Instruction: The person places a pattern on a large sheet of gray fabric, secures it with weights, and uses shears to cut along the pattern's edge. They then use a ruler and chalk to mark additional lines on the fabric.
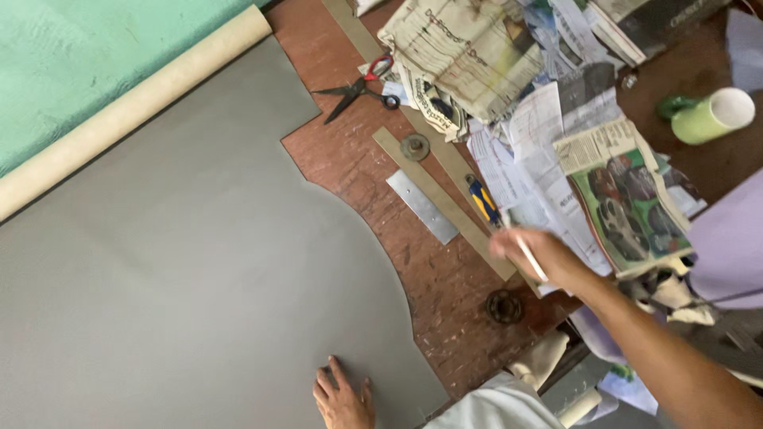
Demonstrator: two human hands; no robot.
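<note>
Pressing flat with its fingers spread, the left hand point(343, 397) was laid on the near edge of a large grey sheet point(183, 270), nothing being gripped by it. The right hand point(531, 256) was stretched out over the brown worktable point(445, 294), its fingers closed around a thin white stick point(531, 259), perhaps a pencil or chalk; which could not be told. Just beyond those fingertips a blue and yellow utility knife point(482, 200) was seen lying along a long tan strip point(445, 202), with a small metal plate point(423, 206) beside the strip on the sheet's side. A round dark weight point(504, 306) was set on the table just short of the right fingers, and a second round weight point(415, 146) rested farther out on the strip. Red-handled scissors point(362, 87) lay well beyond both hands, near the sheet's cut curve. Crumpled newspapers point(469, 56) were heaped past the right fingers, and a folded colour page printed in green and red point(628, 202) lay to their outer side. A green mug point(709, 116) lay tipped on its side well apart, farther out still.
</note>
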